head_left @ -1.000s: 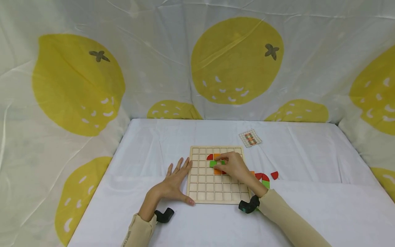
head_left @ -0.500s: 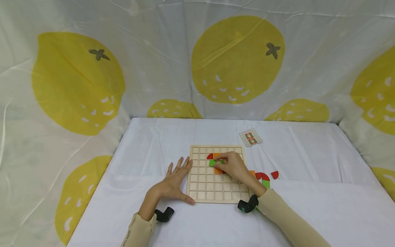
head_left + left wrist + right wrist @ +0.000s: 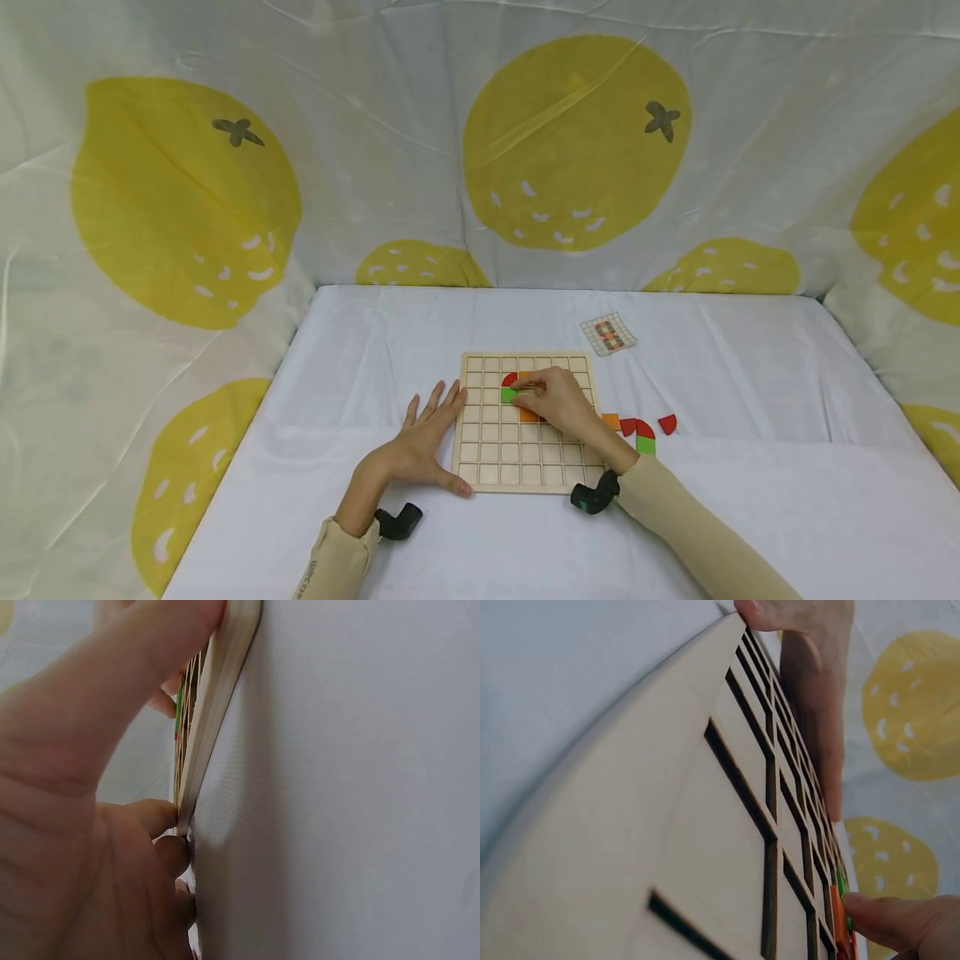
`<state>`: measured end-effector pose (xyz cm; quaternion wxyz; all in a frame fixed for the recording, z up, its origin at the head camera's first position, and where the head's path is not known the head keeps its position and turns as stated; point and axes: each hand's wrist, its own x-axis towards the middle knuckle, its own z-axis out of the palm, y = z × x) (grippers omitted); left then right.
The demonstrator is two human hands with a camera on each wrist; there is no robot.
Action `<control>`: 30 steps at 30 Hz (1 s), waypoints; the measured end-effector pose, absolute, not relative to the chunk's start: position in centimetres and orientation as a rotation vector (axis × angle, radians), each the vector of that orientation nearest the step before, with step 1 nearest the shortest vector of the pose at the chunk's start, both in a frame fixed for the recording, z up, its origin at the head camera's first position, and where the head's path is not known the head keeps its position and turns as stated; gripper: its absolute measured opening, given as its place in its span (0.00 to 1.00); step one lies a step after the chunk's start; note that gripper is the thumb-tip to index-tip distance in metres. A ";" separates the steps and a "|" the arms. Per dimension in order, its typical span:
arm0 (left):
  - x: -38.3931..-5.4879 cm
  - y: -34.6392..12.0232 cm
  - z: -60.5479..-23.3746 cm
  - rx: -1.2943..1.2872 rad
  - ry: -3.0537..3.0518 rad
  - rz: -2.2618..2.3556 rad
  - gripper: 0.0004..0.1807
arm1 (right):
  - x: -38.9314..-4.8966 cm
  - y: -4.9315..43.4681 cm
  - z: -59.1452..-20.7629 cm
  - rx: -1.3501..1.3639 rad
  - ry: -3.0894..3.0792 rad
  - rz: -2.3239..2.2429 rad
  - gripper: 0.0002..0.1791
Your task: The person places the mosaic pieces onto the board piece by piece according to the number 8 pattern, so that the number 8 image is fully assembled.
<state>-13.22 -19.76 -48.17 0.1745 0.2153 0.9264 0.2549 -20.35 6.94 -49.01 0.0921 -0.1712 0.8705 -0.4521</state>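
In the head view, my left hand (image 3: 420, 446) lies at the left side of the wooden grid board (image 3: 489, 475), fingers spread and straight. Its thumb touches the near left corner, also visible in the left wrist view. Over the board's upper middle, my right hand (image 3: 558, 404) pinches a green square tile (image 3: 509, 395) at its right edge, between thumb and index finger. That tile lies just below a red quarter-circle tile (image 3: 510, 379). Orange tiles (image 3: 528, 414) show beside and under the right hand, which partly hides others. The right wrist view has the thumb (image 3: 877, 915) against the green tile (image 3: 842, 883).
Right of the board lie an orange tile (image 3: 611, 422), a red tile (image 3: 628, 427), a red quarter circle (image 3: 645, 429) against a green tile (image 3: 646, 446), and another red tile (image 3: 667, 424). Behind them sits a pattern card (image 3: 608, 334) on the white cloth.
My right hand has shifted slightly left with the green tile, which now lines up with the cell below the red quarter circle. My left hand stays in place.
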 end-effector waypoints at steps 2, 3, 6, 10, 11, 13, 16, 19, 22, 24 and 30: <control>-13.2 -19.7 -48.1 0.612 2.624 0.722 0.82 | -20.3 7.0 -49.0 -0.500 2.587 -1.345 0.12; -13.2 -19.7 -48.1 0.612 2.623 0.725 0.82 | -20.3 7.1 -49.0 -0.496 2.589 -1.349 0.12; -13.3 -19.6 -48.1 0.615 2.623 0.728 0.82 | -20.3 7.3 -49.0 -0.491 2.588 -1.369 0.11; -13.3 -19.5 -48.0 0.616 2.617 0.736 0.82 | -20.3 7.6 -49.0 -0.504 2.590 -1.378 0.11; -13.3 -19.5 -48.1 0.616 2.616 0.736 0.82 | -20.3 7.8 -49.0 -0.508 2.587 -1.382 0.11; -13.3 -19.5 -48.1 0.612 2.616 0.731 0.81 | -20.1 8.2 -48.9 -0.502 2.580 -1.384 0.11; -13.3 -19.5 -48.1 0.611 2.620 0.726 0.82 | -19.8 9.1 -48.4 -0.468 2.559 -1.389 0.12; -13.3 -19.5 -48.1 0.613 2.621 0.727 0.82 | -19.4 10.5 -47.8 -0.427 2.561 -1.383 0.14; -13.3 -19.6 -48.1 0.614 2.623 0.730 0.82 | -19.0 12.4 -47.4 -0.411 2.590 -1.366 0.14; -13.3 -19.6 -48.1 0.611 2.623 0.733 0.81 | -18.8 13.9 -47.3 -0.399 2.612 -1.353 0.14; -13.2 -19.7 -48.2 0.603 2.623 0.739 0.81 | -17.9 18.5 -47.2 -0.305 2.720 -1.260 0.14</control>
